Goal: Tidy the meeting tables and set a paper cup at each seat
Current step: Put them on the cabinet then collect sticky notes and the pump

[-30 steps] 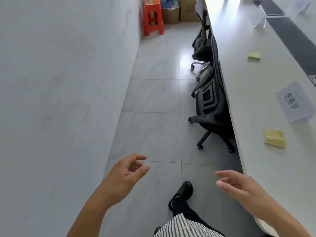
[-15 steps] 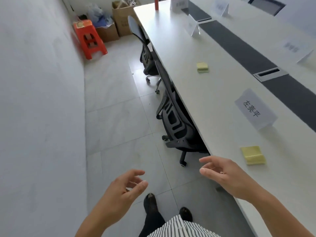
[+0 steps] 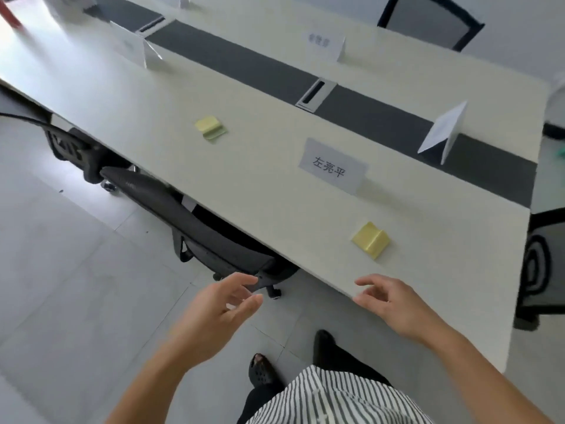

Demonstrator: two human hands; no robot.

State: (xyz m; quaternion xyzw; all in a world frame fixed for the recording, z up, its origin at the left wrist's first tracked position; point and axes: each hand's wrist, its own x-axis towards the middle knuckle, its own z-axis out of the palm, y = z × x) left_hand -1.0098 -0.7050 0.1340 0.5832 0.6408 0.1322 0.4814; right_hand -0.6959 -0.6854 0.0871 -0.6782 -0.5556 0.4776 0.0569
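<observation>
While both hands (image 3: 299,307) hover empty, the table (image 3: 260,185) lies just ahead.

The seat of the nearest chair (image 3: 195,228) is hidden under the surface (image 3: 171,96). Print on the far name card (image 3: 324,46) is blurred beyond reading. A red object (image 3: 9,13) is cut off at the top-left corner.

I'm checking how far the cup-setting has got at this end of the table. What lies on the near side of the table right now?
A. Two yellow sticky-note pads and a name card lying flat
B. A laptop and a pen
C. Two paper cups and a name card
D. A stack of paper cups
A: two yellow pads lie on the table with a flat name card between them; no cup shows, and both the left hand and right hand are empty.
</observation>
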